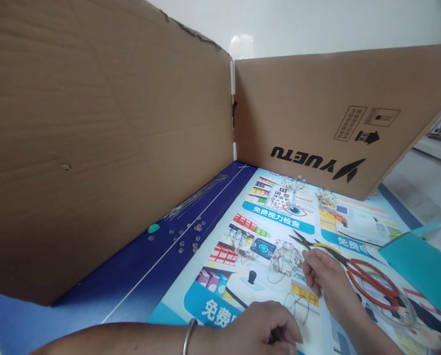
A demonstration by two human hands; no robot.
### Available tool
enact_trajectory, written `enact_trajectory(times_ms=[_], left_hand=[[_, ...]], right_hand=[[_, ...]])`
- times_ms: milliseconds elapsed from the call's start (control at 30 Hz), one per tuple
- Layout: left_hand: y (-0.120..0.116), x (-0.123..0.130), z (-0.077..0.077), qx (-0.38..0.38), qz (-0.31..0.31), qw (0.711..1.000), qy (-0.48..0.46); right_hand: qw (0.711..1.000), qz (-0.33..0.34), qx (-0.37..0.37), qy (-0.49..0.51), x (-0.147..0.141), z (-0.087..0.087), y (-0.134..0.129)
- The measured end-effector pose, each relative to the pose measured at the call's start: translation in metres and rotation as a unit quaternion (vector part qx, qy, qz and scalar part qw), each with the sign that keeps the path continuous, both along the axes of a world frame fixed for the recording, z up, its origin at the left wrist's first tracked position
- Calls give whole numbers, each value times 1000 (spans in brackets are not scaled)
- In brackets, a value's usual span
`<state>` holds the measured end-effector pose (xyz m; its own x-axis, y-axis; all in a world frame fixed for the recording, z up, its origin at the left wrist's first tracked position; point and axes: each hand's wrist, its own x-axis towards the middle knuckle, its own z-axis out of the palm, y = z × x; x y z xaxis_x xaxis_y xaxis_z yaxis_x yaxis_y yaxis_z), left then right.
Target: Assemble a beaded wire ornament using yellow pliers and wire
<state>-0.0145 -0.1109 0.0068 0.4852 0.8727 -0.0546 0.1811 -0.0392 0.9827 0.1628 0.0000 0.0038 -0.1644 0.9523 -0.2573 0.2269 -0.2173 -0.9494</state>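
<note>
My left hand (267, 328), with a silver bangle (190, 336) on its wrist, is curled closed low in the view; what its fingers hold, if anything, is hidden. My right hand (327, 278) is closed too, thumb and fingers pressed together, and I cannot make out anything in them. Between the hands, a thin wire loop (298, 306) shows faintly. Just left of the right hand lies a tangle of wire (285, 259) with clear beads. Red-handled scissors (372, 282) lie beyond the right hand, their dark blades pointing left.
Tall cardboard panels (131, 123) wall the left and back. Loose clear discs (196, 228), a green piece (153, 228) and straight wires (196, 197) lie on the blue strip. More beaded wire (294, 184) sits at the back. A teal folder-like item (423, 271) is at right.
</note>
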Motion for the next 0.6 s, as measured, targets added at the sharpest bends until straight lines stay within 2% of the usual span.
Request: enact_trajectory(times_ms=[100, 200, 300, 433, 533, 600], left_hand=[[1, -5, 15, 93, 12, 993, 78], [3, -10, 32, 201, 17, 972, 121], [5, -15, 43, 236, 14, 960, 153], [4, -25, 43, 221, -5, 950, 221], [3, -35, 36, 232, -24, 934, 270], [3, -43, 31, 247, -17, 924, 291]], right_hand=[[1000, 2, 0, -2, 1, -2, 0], [1000, 3, 0, -4, 1, -3, 0], [1000, 5, -3, -2, 0, -2, 0], [1000, 8, -4, -6, 0, 0, -1], [1000, 10, -8, -12, 0, 0, -1], [1000, 12, -11, -14, 1, 0, -1]])
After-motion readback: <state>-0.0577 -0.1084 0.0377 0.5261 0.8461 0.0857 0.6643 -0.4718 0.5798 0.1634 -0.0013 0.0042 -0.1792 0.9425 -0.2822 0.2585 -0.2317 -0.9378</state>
